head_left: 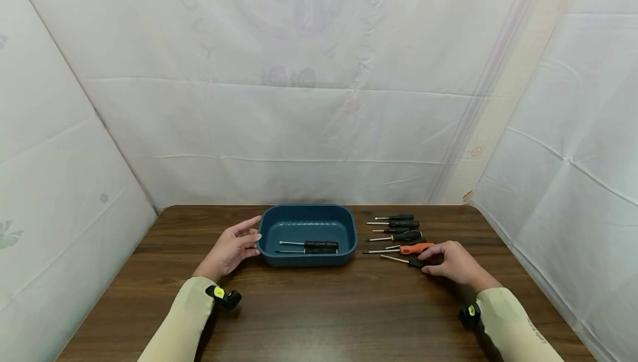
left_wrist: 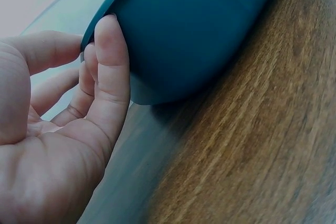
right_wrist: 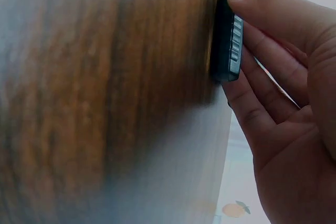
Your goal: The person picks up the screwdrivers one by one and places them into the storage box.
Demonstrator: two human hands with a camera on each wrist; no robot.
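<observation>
While left hand (head_left: pixel 230 251) rests open against tray (head_left: pixel 349 223), right hand (head_left: pixel 456 263) pinches black screwdriver (head_left: pixel 405 261) handle on table, nearest of row. Light, rigid, ribbed grip; hold handle, not shaft.

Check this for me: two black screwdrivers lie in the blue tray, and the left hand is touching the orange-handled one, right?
Not quite. The left hand rests against the blue tray, as the head view shows. Two black screwdrivers do lie inside it; the orange-handled one lies by the right hand.
</observation>
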